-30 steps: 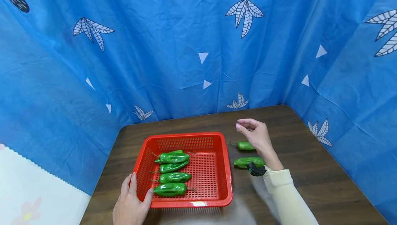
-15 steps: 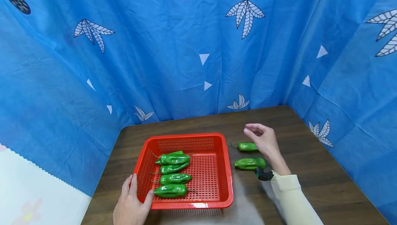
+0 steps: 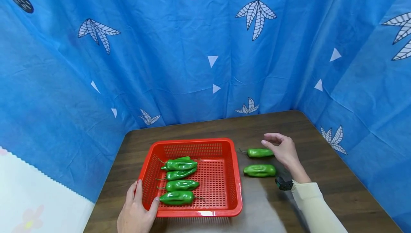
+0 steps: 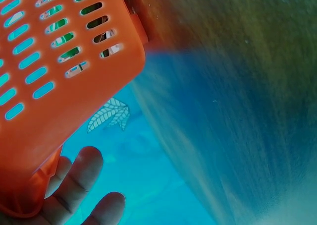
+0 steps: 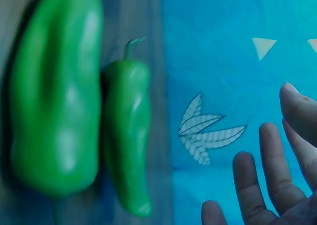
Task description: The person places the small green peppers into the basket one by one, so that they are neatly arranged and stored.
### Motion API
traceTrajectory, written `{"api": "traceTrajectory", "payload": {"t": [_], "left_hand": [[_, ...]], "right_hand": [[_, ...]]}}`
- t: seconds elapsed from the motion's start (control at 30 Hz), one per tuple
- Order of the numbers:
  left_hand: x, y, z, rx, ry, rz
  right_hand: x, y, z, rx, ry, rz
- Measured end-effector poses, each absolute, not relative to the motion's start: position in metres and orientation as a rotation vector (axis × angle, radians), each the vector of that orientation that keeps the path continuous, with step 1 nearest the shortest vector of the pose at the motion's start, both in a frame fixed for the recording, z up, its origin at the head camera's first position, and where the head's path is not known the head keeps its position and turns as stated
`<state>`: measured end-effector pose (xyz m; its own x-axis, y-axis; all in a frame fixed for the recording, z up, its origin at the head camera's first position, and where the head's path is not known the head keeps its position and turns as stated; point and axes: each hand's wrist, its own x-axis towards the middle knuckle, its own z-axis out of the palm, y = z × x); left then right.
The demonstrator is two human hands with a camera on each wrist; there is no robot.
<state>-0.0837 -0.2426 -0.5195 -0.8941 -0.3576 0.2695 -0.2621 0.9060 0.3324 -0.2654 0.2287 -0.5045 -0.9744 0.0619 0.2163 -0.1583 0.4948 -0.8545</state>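
A red plastic basket point(image 3: 214, 213) stands on the table, with several green peppers point(image 3: 182, 185) lying in its left half. My left hand point(image 3: 137, 209) holds the basket's rim at the near left corner; in the left wrist view, fingers point(image 4: 81, 173) show at the rim beside the slotted wall. To the right of the basket lie two more green peppers, a thinner one point(image 3: 257, 152) behind and a thicker one point(image 3: 259, 170) in front. Over the right end of the thinner pepper hovers my right hand point(image 3: 284, 151), fingers loosely bent and nothing between them.
The dark wooden table point(image 3: 192, 127) reaches past the basket on both sides. A blue patterned curtain point(image 3: 179, 65) hangs along its back and sides. At the lower left is a white cloth point(image 3: 41, 197) with a scalloped edge.
My right hand has moved to the right and slightly towards me, away from the basket, uncovering more of both loose peppers. The left hand and basket stay in place.
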Motion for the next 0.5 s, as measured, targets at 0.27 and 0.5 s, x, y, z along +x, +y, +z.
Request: {"api": "traceTrajectory", "payload": {"t": [0.27, 0.5], "left_hand": [[-0.084, -0.244, -0.520, 0.438, -2.730, -0.416], [-0.084, -0.245, -0.521, 0.419, -2.711, -0.414]], "right_hand": [[-0.268, 0.243, -0.519, 0.129, -2.618, 1.381], [-0.272, 0.248, -0.529, 0.115, -2.724, 1.388]]}}
